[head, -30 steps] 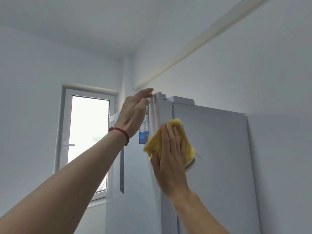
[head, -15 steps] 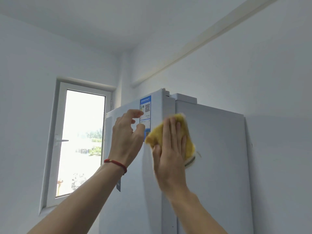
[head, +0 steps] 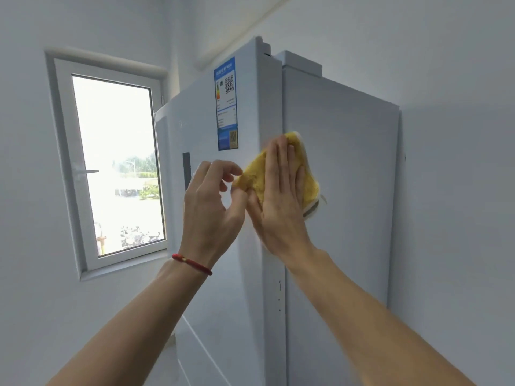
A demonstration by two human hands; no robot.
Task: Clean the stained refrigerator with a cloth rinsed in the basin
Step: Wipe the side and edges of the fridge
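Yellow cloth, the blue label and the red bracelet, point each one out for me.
yellow cloth (head: 255,174): head view, on its bare left part beside the fingers.
blue label (head: 226,104): head view, middle of the sticker on the refrigerator door.
red bracelet (head: 192,264): head view, middle of the cord.

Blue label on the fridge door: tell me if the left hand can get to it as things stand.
Probably yes. The left hand hovers just below the blue label in front of the fridge door, holding nothing, and nothing lies between them.

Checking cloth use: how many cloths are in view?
1: a yellow folded cloth, pressed flat by the right hand against the white refrigerator's side panel. None else shows.
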